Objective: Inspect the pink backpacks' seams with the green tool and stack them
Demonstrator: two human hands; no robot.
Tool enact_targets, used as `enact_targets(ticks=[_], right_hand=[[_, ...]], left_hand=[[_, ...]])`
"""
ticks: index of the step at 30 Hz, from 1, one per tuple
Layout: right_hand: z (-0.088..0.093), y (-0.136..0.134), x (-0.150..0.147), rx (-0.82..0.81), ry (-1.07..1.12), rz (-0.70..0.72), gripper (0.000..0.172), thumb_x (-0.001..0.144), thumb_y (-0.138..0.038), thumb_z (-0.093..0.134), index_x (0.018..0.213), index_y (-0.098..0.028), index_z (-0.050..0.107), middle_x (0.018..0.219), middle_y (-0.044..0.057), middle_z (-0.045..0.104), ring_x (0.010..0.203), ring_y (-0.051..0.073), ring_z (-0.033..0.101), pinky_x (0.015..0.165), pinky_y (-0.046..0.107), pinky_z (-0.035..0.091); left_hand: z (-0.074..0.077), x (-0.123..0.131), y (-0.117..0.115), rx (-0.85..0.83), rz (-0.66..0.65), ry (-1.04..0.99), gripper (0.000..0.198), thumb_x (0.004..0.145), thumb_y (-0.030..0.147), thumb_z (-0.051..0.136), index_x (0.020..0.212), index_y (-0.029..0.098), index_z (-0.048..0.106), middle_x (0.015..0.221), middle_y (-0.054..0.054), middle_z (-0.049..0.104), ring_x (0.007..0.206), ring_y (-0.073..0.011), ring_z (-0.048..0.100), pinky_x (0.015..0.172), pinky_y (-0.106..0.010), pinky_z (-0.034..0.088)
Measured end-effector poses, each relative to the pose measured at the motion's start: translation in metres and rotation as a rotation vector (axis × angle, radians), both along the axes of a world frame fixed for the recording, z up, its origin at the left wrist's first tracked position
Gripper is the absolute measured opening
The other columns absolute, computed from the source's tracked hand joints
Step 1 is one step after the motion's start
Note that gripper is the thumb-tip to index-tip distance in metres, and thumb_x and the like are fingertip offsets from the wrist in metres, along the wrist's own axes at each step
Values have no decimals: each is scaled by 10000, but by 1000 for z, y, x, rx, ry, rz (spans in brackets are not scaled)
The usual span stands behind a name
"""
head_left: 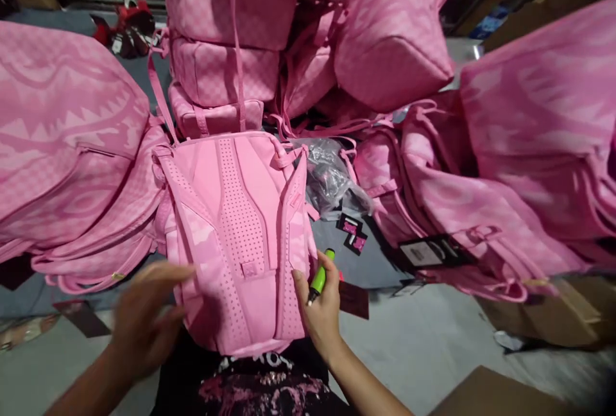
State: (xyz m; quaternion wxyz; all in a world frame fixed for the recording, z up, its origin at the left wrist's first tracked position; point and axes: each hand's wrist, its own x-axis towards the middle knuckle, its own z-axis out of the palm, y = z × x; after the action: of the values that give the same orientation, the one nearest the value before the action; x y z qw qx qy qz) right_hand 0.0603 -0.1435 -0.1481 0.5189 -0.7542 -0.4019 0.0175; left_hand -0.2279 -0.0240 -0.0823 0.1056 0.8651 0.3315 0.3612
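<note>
A pink backpack (243, 210) stands in front of me with its back panel and shoulder straps facing me. My right hand (323, 313) is at its lower right edge, closed around a lime-green highlighter (320, 275) with black ends. The thumb of that hand lies near the right strap. My left hand (147, 323) is blurred by motion at the lower left edge of the backpack. Its fingers look apart with nothing visible between them; whether they touch the fabric, I cannot tell.
Checkered pink bags (226, 69) are piled behind. More pink backpacks stand at left (62, 140) and right (534, 121). Crumpled clear plastic (330, 175) and small black tags (355, 241) lie on the grey table (332, 246). Cardboard boxes (543, 320) sit at lower right.
</note>
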Motion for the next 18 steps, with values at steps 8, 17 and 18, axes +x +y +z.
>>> enact_targets(ticks=[8,17,18], right_hand=[[2,-31,-43,136,-510,117,540,928,-279,609,1427,-274,404,1436,168,517,1332,364,482,1029,600,421],[-12,-16,-15,-82,-756,159,248,981,-193,518,1200,-204,635,1268,179,625,1111,316,561,852,424,424],[-20,-25,-12,-77,-763,102,246,984,-221,525,1205,-215,633,1293,173,619,1164,325,545,864,424,406]], left_hand=[[-100,100,-34,203,-285,666,806,933,614,505,1558,134,331,1638,-235,241,1542,-406,173,1224,-595,201],[-127,55,-67,300,-299,516,594,981,548,441,1440,178,520,1463,-166,543,1362,-310,476,1125,-464,337],[-114,61,-61,306,-327,470,537,997,500,427,1404,172,552,1402,-157,592,1303,-288,517,1091,-440,366]])
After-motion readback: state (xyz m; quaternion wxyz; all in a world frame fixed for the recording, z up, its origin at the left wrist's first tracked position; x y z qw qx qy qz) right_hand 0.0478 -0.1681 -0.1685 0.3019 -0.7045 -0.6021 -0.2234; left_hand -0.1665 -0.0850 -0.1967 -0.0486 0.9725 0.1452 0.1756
